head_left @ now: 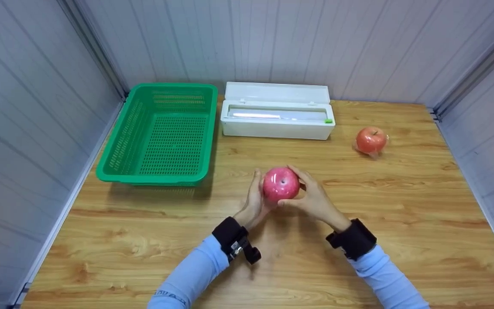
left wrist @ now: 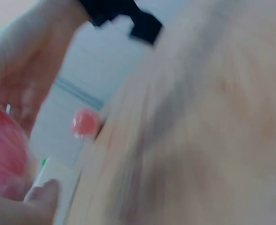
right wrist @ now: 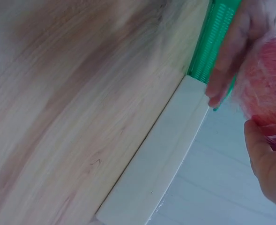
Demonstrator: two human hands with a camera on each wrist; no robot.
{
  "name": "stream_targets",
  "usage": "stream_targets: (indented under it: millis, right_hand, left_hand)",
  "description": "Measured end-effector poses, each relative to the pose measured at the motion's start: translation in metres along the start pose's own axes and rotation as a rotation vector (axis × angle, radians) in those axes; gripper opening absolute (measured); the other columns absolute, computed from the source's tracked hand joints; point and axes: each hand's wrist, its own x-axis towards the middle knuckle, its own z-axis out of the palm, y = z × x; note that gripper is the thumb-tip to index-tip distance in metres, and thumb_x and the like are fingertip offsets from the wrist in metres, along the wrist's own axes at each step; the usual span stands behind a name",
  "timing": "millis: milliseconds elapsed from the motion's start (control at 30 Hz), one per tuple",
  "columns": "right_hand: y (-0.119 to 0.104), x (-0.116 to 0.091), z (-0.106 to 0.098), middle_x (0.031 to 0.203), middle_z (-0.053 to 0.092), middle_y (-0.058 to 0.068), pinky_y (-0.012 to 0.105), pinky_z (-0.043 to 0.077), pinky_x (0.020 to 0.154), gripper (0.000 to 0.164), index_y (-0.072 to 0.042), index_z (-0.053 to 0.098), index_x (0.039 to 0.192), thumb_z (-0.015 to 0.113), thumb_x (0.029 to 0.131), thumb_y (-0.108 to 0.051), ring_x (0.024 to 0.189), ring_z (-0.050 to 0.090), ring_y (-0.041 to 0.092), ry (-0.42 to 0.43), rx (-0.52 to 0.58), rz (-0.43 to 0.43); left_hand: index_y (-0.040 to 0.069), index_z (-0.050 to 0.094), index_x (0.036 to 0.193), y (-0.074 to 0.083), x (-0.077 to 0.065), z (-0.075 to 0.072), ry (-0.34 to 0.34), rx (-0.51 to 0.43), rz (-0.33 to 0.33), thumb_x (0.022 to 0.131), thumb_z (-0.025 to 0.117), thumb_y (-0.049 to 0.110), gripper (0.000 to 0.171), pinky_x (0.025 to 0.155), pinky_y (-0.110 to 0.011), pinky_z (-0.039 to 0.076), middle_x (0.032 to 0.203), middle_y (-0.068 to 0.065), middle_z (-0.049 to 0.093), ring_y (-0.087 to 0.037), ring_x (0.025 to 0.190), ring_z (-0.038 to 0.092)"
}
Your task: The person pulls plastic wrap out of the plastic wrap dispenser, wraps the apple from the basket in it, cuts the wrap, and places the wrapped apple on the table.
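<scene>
A pink-red apple (head_left: 281, 184) in clear plastic wrap is between my two hands, above the table. My left hand (head_left: 255, 204) cups it from the left and below; its fingers are partly hidden by the apple. My right hand (head_left: 314, 201) grips the right side, thumb at the near side and fingers at the far side. In the right wrist view, crinkled film shows round the apple (right wrist: 269, 89), with a right-hand finger (right wrist: 262, 159) on it. The left wrist view is blurred, with the apple (left wrist: 6, 154) at its left edge.
A green plastic basket (head_left: 156, 177) stands at the back left. Beside it is a long white box (head_left: 277, 131), lid up, with a roll of film inside and a green slider on its edge. Another wrapped apple (head_left: 371, 140) sits at the back right. Pale walls enclose the wooden table (head_left: 401, 206).
</scene>
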Motion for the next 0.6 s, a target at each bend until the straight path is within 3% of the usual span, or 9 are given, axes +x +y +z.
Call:
stream_targets:
  millis: [100, 200, 333, 400, 467, 533, 600]
  right_hand:
    - [0.000, 0.003, -0.011, 0.136, 0.043, 0.021, 0.042, 0.043, 0.098, 0.089, -0.001, 0.036, 0.137, 0.082, 0.063, -0.013, 0.121, 0.047, 0.033, 0.040, 0.015, 0.025]
    - [0.003, 0.004, -0.031, 0.138, 0.039, 0.022, 0.045, 0.042, 0.098, 0.090, -0.002, 0.033, 0.139, 0.081, 0.064, -0.012, 0.120, 0.046, 0.036, 0.071, 0.031, 0.089]
    - [0.015, 0.000, -0.064, 0.142, 0.032, 0.024, 0.047, 0.040, 0.100, 0.093, -0.003, 0.025, 0.142, 0.079, 0.067, -0.014, 0.123, 0.042, 0.040, 0.119, 0.036, 0.185]
    - [0.023, -0.004, -0.081, 0.143, 0.028, 0.025, 0.048, 0.039, 0.100, 0.094, -0.003, 0.021, 0.143, 0.078, 0.069, -0.015, 0.125, 0.039, 0.042, 0.148, 0.026, 0.212]
    - [0.032, -0.007, -0.099, 0.144, 0.025, 0.026, 0.050, 0.037, 0.101, 0.095, -0.003, 0.018, 0.144, 0.077, 0.070, -0.015, 0.126, 0.036, 0.044, 0.186, 0.010, 0.221]
    - [0.040, -0.010, -0.116, 0.144, 0.026, 0.027, 0.052, 0.036, 0.101, 0.095, -0.004, 0.017, 0.144, 0.077, 0.071, -0.015, 0.127, 0.035, 0.044, 0.241, -0.017, 0.227]
    - [0.049, -0.013, -0.133, 0.142, 0.028, 0.029, 0.053, 0.036, 0.101, 0.094, -0.003, 0.017, 0.144, 0.076, 0.072, -0.016, 0.127, 0.035, 0.044, 0.313, -0.048, 0.243]
  left_hand:
    - [0.011, 0.030, 0.142, 0.012, 0.003, -0.001, -0.022, 0.199, 0.022, 0.094, 0.015, 0.054, 0.066, 0.107, -0.046, 0.031, 0.143, -0.017, 0.036, -0.031, 0.129, 0.039]
    - [0.007, 0.033, 0.140, 0.024, 0.003, -0.005, -0.044, 0.466, 0.100, 0.097, 0.029, 0.044, 0.057, 0.107, -0.045, 0.031, 0.142, -0.016, 0.038, -0.030, 0.129, 0.040]
    - [0.006, 0.042, 0.135, 0.034, -0.003, -0.016, -0.050, 1.037, 0.232, 0.091, 0.051, 0.034, 0.053, 0.101, -0.042, 0.039, 0.134, -0.013, 0.048, -0.028, 0.121, 0.048]
    - [0.007, 0.046, 0.132, 0.035, -0.007, -0.023, -0.035, 1.329, 0.291, 0.088, 0.055, 0.035, 0.052, 0.099, -0.043, 0.041, 0.132, -0.012, 0.051, -0.028, 0.119, 0.050]
    - [0.008, 0.049, 0.130, 0.034, -0.011, -0.030, 0.001, 1.546, 0.337, 0.087, 0.057, 0.035, 0.052, 0.095, -0.045, 0.043, 0.132, -0.013, 0.051, -0.030, 0.116, 0.051]
    - [0.007, 0.051, 0.127, 0.033, -0.014, -0.034, 0.044, 1.690, 0.379, 0.086, 0.059, 0.034, 0.050, 0.089, -0.047, 0.047, 0.129, -0.015, 0.053, -0.032, 0.110, 0.055]
    - [0.005, 0.054, 0.124, 0.032, -0.018, -0.038, 0.075, 1.770, 0.428, 0.086, 0.059, 0.032, 0.048, 0.079, -0.048, 0.051, 0.123, -0.017, 0.057, -0.034, 0.099, 0.060]
